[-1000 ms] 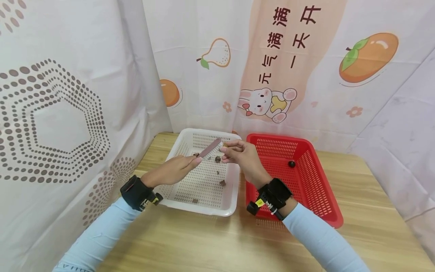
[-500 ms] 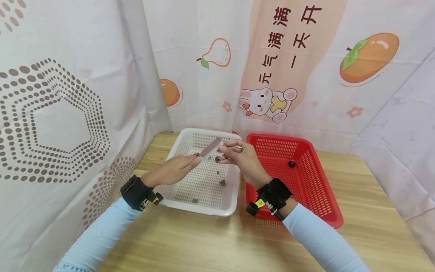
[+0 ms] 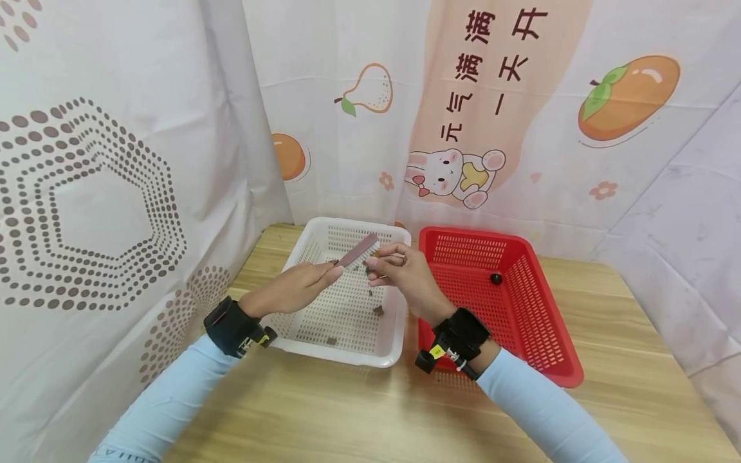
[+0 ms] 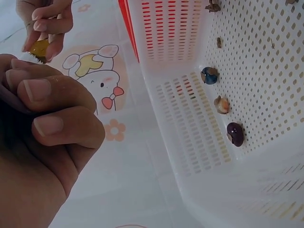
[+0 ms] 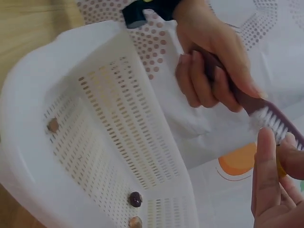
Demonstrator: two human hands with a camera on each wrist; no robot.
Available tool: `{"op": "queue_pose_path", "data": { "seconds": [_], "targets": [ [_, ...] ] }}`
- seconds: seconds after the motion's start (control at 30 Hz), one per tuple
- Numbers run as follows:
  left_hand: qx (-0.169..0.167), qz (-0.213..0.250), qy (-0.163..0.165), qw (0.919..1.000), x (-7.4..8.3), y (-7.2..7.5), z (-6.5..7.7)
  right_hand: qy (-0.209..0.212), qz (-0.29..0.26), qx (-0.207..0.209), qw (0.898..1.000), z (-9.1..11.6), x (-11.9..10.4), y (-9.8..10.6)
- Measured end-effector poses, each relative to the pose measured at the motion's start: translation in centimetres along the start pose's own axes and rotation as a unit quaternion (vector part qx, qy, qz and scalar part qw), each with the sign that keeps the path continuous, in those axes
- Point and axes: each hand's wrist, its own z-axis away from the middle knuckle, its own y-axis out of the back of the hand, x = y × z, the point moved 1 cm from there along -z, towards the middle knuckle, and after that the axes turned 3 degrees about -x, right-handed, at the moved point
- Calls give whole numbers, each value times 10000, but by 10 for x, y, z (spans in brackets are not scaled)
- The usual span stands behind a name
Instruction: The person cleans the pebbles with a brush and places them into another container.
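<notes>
My left hand (image 3: 295,287) grips the handle of a brush (image 3: 359,249), mauve with white bristles, held tilted above the white basket. Facing the bristles, my right hand (image 3: 408,276) pinches a small shiny yellow piece (image 4: 40,47) between thumb and fingers. Its kind is unclear, and the fingers cover most of it. On the white basket's (image 3: 365,361) floor lie small stone-like pieces: a blue one (image 4: 209,75), an orange and white one (image 4: 221,105) and a dark purple one (image 4: 235,134). Brown patches cling to some of them.
Right of the white basket stands a red basket (image 3: 544,315) with one small round black piece (image 3: 496,278) inside. Brown bits (image 3: 378,310) lie scattered in the white basket. Both stand on a wooden table (image 3: 324,411), with a printed curtain (image 3: 324,38) hanging close behind.
My right hand has shifted slightly left and down along the bristles, with the yellow piece still pinched. The left hand and brush stay almost where they were.
</notes>
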Motion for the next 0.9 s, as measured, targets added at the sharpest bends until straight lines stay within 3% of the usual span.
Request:
{"op": "queue_pose_path", "data": {
  "seconds": [0.27,0.5,0.73,0.9],
  "targets": [
    [-114,27,160,9998,-1,0,4,305,-12,414,9987,-2,-4,6],
    [-86,14,119,9999,-3,0,2,7,52,77,10000,-3,1,1],
    [-66,-84,83,9999,-3,0,2,206,88,474,9986,-4,-5,6],
    [-92,-41,95,9999,-3,1,3,219,68,439,9988,-4,-5,6]
  ]
}}
